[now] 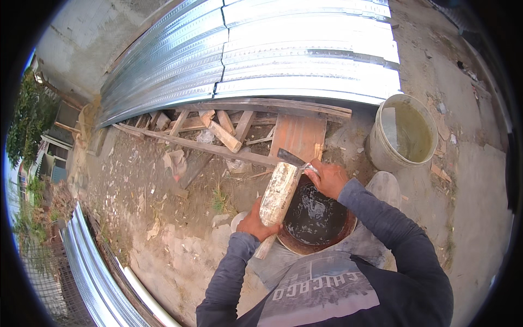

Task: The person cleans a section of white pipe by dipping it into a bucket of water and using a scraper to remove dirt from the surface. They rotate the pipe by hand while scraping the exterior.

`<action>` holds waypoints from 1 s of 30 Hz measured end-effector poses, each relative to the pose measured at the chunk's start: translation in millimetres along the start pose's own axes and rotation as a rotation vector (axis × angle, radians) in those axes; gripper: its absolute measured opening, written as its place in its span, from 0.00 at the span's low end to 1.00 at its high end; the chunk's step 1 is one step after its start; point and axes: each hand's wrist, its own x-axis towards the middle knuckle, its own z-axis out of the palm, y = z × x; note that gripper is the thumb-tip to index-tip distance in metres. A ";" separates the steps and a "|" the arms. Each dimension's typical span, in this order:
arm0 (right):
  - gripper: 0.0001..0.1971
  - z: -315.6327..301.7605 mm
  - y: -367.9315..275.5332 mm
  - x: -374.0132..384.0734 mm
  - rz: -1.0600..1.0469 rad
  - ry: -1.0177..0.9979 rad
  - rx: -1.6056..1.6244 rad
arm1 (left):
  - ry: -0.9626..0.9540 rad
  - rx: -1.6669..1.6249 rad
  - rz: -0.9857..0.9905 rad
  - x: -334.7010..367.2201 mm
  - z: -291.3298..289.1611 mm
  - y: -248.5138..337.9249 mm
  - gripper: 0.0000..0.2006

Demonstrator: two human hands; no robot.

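Overhead, corrugated metal sheets [305, 49] span the far side of the dirt ground [163, 240], with a rough timber frame [229, 131] lying just below them. Right of the frame stands a pale bucket [403, 133] holding murky liquid. Nearer the person sits a round rust-rimmed basin [316, 220] of dark water. Over its left rim a cement-crusted wooden float [278, 193] is held tilted, its lower end in the left hand [251, 222], whose fingers are clenched around it. The right hand [327, 177] grips a trowel [294, 159], fingers closed on the handle, blade touching the float's upper end.
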 end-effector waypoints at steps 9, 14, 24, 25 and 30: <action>0.19 16.1 -7.9 -16.7 -0.083 0.061 0.096 | 0.091 0.132 -0.014 -7.6 14.6 3.9 0.62; 0.18 4.3 34.9 -0.9 0.310 0.042 -0.085 | 0.119 0.195 0.036 -18.5 23.1 6.6 0.63; 0.26 30.9 -13.5 -53.1 -0.373 0.077 -0.141 | 0.081 0.042 0.123 -6.3 25.2 -14.9 0.60; 0.24 32.0 -13.1 -55.1 -0.354 0.047 -0.163 | 0.067 0.033 0.132 -2.8 23.9 -17.3 0.60; 0.22 28.3 10.6 -17.0 -0.067 0.229 0.014 | 0.117 -0.053 0.200 0.8 30.6 -20.3 0.60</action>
